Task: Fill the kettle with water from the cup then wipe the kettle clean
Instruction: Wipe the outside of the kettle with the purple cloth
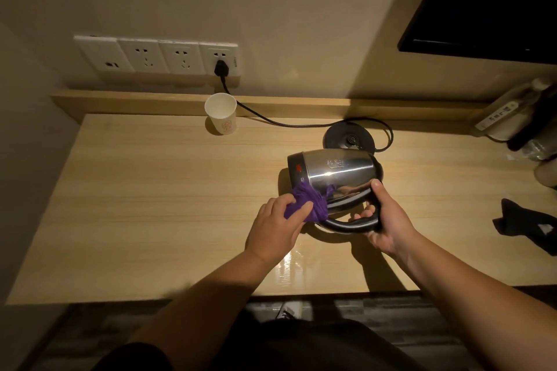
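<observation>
Your two hands work one steel kettle, tipped on its side over the wooden desk: left hand pinches one purple cloth against it, right hand grips its black handle. Behind sit one round black base and one white paper cup, logo unreadable.

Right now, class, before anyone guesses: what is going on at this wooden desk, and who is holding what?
A person is wiping a shiny steel electric kettle, which is tipped on its side, off its round black base. The right hand grips the kettle's black handle, while the left hand holds a bunched purple cloth against the kettle near the handle. A white paper cup stands upright at the back of the light wooden desk, apart from the kettle. A wet patch shines near the desk's front edge.
</observation>
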{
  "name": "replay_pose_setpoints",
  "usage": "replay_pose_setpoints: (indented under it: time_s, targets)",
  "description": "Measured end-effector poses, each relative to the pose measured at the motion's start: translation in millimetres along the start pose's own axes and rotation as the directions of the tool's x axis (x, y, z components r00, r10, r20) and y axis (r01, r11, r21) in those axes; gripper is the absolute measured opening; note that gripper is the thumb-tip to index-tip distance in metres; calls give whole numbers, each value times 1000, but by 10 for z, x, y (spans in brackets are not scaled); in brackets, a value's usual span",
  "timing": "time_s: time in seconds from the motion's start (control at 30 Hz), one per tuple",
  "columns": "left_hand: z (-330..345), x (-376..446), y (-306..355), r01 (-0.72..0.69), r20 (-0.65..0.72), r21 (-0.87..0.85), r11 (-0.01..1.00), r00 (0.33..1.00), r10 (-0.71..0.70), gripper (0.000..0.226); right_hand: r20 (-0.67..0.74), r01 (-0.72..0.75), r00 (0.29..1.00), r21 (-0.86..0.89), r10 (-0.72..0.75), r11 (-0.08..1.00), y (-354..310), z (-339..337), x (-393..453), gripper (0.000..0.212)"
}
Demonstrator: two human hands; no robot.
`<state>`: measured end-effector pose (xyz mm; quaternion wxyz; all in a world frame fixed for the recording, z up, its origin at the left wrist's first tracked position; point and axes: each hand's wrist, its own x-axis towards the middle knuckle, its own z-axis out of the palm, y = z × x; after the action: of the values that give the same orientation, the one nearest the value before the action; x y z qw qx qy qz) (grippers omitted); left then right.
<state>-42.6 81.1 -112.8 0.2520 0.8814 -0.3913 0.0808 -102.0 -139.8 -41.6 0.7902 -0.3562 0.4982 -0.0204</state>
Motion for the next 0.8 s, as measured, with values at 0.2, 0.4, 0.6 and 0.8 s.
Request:
replay_pose_setpoints:
  time_s: [0.2,0.4,0.6,0.8]
  targets:
    - [-156,-30,-43,93,275,-38,995,958,-79,42,12,39,999,-5,-39,999,-25,32,-96,34]
    - [-730,208,-571,554,794,-291,780,594,-126,16,49,100,994,-171,-93,980,-105,-21,-94,37]
    - [-921,897,-706,728,414,-519,448,673,-613,26,183,156,979,-367,-94,917,-124,-197,-8,37]
    - [-569,1220,-645,774,528,-399,491,632,-567,22,360,296,932,-665,-54,686,-196,-331,45,32]
